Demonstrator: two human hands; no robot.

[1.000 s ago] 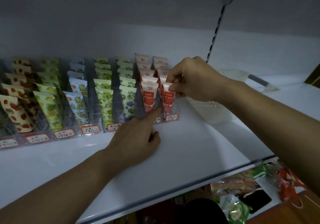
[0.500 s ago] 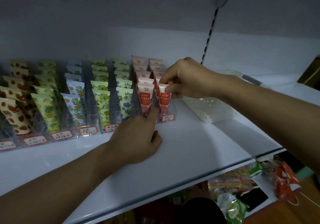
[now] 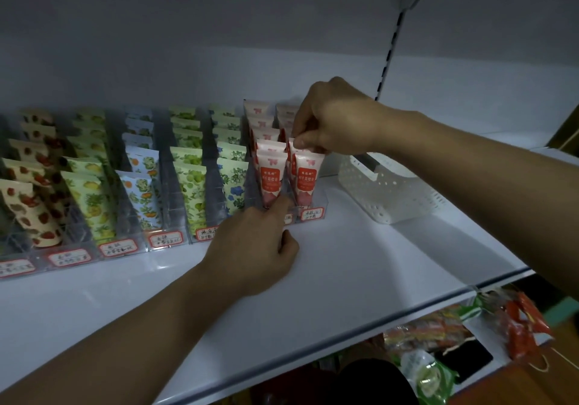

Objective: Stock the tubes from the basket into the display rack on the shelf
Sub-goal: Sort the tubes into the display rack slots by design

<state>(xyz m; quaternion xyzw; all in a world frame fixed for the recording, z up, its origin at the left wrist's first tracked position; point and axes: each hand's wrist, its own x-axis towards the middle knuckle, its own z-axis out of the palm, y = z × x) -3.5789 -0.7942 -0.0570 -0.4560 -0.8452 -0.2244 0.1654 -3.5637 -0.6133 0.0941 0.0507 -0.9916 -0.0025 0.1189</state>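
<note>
A clear display rack [image 3: 316,213] with several lanes of patterned tubes stands on the white shelf [image 3: 344,279]. In its rightmost lane my right hand [image 3: 332,119] pinches the top of a red and white tube [image 3: 306,179], which stands upright at the lane's front. My left hand [image 3: 253,248] rests on the shelf in front of the rack, its index finger stretched out and touching the rack's front between the two red lanes. A white perforated basket [image 3: 391,191] sits on the shelf just right of the rack, partly behind my right forearm; its contents are hidden.
Lanes of strawberry, pineapple, orange, green-grape and blue-flower tubes fill the rack to the left, with red price labels [image 3: 164,239] along its front. A slotted upright [image 3: 390,50] runs up the back wall. Packaged snacks [image 3: 438,332] lie on the level below.
Both hands have stayed at the two red lanes; the view has shifted slightly. The right hand keeps its pinch on the front tube, now a little lower in the lane.
</note>
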